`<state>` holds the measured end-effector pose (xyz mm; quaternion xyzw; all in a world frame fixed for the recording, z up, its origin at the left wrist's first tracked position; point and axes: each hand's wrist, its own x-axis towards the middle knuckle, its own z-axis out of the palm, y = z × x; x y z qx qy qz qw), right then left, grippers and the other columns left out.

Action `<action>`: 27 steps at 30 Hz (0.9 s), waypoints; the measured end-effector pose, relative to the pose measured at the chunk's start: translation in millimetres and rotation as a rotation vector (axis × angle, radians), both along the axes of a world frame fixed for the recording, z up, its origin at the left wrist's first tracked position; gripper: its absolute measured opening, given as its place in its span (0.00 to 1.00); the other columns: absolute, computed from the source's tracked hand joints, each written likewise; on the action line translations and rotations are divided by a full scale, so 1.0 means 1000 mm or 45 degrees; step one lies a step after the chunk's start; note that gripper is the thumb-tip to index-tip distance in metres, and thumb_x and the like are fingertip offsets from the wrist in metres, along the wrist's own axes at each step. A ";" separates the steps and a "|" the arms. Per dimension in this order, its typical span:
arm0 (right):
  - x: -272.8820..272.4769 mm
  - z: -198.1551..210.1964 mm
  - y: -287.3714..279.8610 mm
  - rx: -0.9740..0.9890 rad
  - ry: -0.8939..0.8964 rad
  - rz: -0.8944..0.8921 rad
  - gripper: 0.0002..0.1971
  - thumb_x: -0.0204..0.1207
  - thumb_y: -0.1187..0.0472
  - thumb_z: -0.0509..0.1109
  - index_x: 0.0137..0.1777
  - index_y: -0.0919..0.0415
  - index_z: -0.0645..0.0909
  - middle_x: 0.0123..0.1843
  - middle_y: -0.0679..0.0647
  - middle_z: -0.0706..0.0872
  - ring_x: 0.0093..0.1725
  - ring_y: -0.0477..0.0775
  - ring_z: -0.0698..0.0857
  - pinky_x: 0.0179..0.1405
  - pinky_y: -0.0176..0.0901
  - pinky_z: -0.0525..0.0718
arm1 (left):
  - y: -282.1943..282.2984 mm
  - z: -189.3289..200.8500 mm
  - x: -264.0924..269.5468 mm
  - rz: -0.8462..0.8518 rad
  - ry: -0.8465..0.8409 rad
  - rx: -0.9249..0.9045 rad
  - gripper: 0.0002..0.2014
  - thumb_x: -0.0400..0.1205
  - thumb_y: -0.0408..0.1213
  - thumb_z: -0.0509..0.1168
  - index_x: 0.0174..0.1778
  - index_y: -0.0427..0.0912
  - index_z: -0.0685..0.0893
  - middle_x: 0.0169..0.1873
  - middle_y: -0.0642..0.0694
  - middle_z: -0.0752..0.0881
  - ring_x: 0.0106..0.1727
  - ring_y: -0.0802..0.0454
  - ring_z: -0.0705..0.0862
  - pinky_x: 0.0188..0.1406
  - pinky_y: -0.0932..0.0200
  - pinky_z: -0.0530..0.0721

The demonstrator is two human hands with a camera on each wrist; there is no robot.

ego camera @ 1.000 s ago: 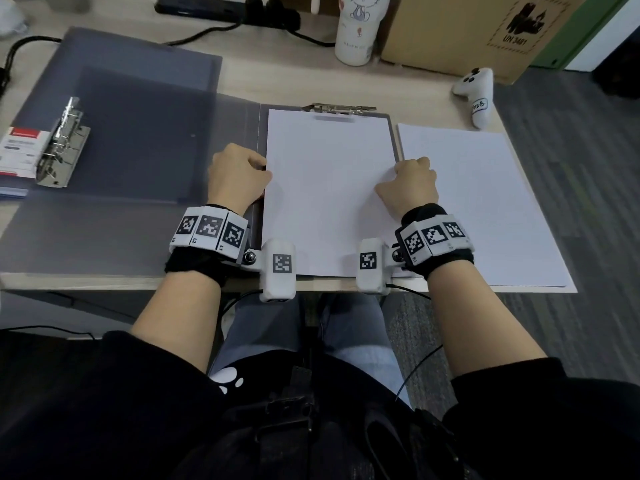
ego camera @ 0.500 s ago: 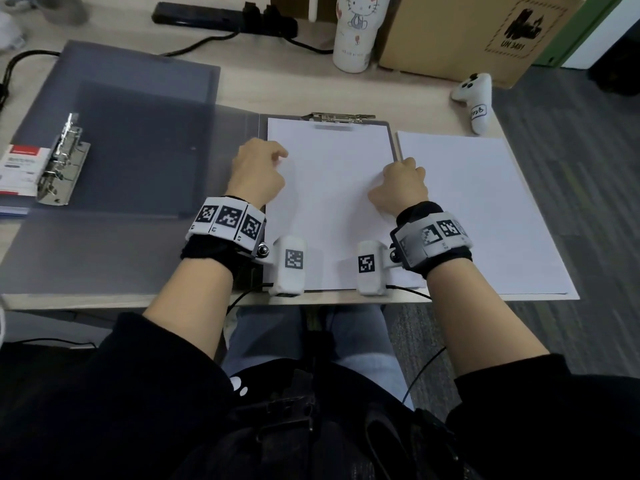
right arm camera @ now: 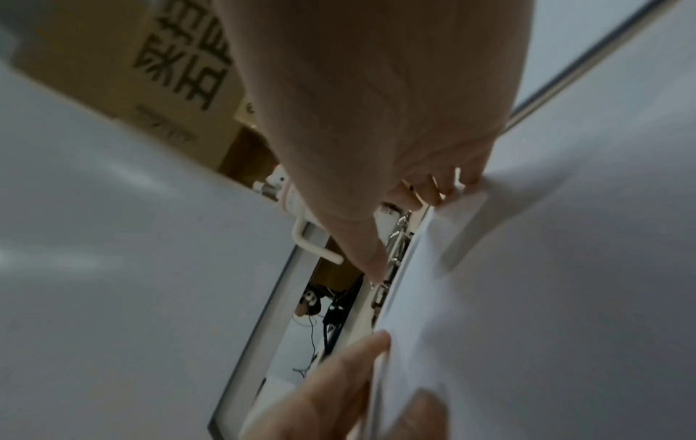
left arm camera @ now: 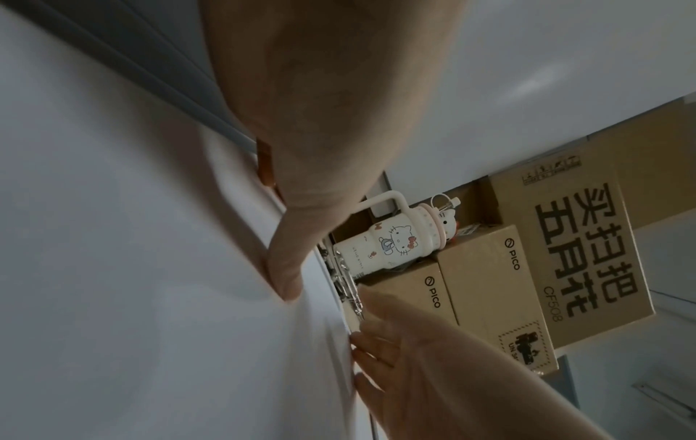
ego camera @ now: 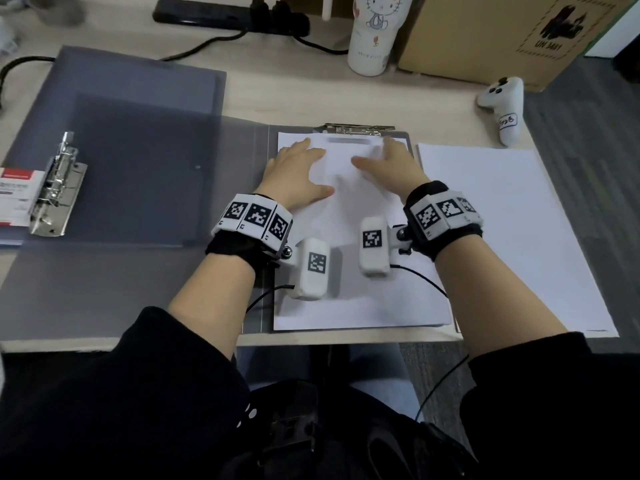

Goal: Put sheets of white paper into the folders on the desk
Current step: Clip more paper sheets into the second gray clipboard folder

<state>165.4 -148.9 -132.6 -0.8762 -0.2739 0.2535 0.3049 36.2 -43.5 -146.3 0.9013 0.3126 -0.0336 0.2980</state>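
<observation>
An open grey folder (ego camera: pixel 266 150) lies in front of me with a metal clip (ego camera: pixel 358 128) at its top. A white sheet (ego camera: pixel 360 299) lies on its right half, the top edge just below the clip. My left hand (ego camera: pixel 298 171) and right hand (ego camera: pixel 391 164) both lie flat on the upper part of the sheet, fingers spread and pointing at the clip. In the left wrist view the thumb (left arm camera: pixel 286 282) presses the paper (left arm camera: pixel 132 268). In the right wrist view the fingertips (right arm camera: pixel 433 190) sit at the sheet's top edge beside the clip (right arm camera: pixel 395 247). A stack of white paper (ego camera: pixel 512 244) lies to the right.
A second grey folder (ego camera: pixel 138 98) with a lever clip (ego camera: pixel 52 188) lies open at the left, a red-and-white box (ego camera: pixel 17 195) beside it. Behind stand a Hello Kitty bottle (ego camera: pixel 374 32), a cardboard box (ego camera: pixel 502 36), a white controller (ego camera: pixel 505 105) and a power strip (ego camera: pixel 228 15).
Both hands were curled at the sheet's side edges. They have slid forward to its top and spread out flat near the clip.
</observation>
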 end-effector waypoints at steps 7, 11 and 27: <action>0.005 -0.011 0.026 0.423 0.215 -0.410 0.28 0.72 0.60 0.73 0.69 0.67 0.67 0.69 0.61 0.72 0.66 0.58 0.76 0.64 0.49 0.79 | 0.005 -0.004 0.002 0.045 -0.066 -0.014 0.36 0.74 0.49 0.72 0.78 0.51 0.67 0.82 0.48 0.59 0.82 0.46 0.54 0.78 0.45 0.55; 0.003 -0.019 0.023 0.688 0.268 -0.544 0.29 0.75 0.69 0.67 0.73 0.65 0.59 0.73 0.60 0.71 0.66 0.53 0.73 0.63 0.41 0.72 | 0.006 -0.003 0.003 0.034 -0.062 -0.002 0.37 0.73 0.48 0.73 0.77 0.50 0.67 0.81 0.48 0.60 0.81 0.46 0.55 0.77 0.46 0.57; 0.023 -0.023 0.037 0.240 -0.193 0.256 0.25 0.78 0.66 0.64 0.76 0.64 0.69 0.73 0.59 0.76 0.75 0.63 0.69 0.76 0.53 0.66 | 0.010 -0.002 0.000 0.013 -0.036 0.065 0.36 0.71 0.51 0.75 0.75 0.54 0.70 0.78 0.51 0.65 0.79 0.48 0.59 0.74 0.48 0.58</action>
